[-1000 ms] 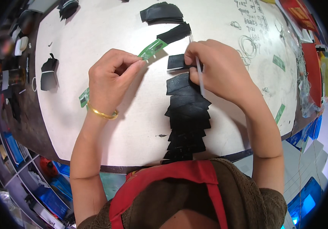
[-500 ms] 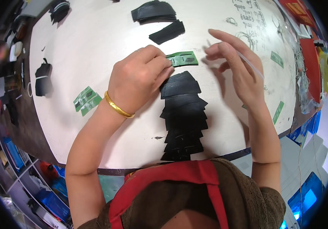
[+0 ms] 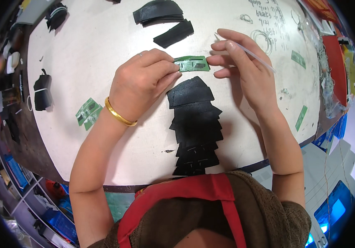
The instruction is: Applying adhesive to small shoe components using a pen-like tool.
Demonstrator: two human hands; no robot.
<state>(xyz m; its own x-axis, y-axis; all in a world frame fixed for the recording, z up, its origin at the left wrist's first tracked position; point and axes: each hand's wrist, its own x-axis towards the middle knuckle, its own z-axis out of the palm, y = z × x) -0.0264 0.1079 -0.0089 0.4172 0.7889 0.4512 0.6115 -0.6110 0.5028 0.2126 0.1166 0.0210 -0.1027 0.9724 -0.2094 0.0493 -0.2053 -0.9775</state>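
My left hand (image 3: 141,80), with a gold bangle at its wrist, pinches the left end of a green strip template (image 3: 194,61) that has narrow slots. Black material shows through the slots and under its edge. Between the thumb and fingers of my right hand (image 3: 252,76) is a thin translucent white marking pen (image 3: 264,63), its tip pointing up and left. Some fingers of this hand reach the template's right end; whether they touch it I cannot tell. Just below, a fanned row of overlapping black pieces (image 3: 194,124) runs toward me, the nearest ones bearing small pale marks.
Beyond the template lie two stacks of black pieces (image 3: 158,13) (image 3: 174,34). Tied black bundles (image 3: 42,91) (image 3: 56,17) sit at the left. Other green templates (image 3: 89,112) (image 3: 298,59) (image 3: 301,118) rest on the white table (image 3: 136,165). Thread tangles (image 3: 264,40) lie at the far right.
My right hand has come left and closer to the template's right end, still with the pen. The whole view has shifted slightly; my left hand keeps its pinch.
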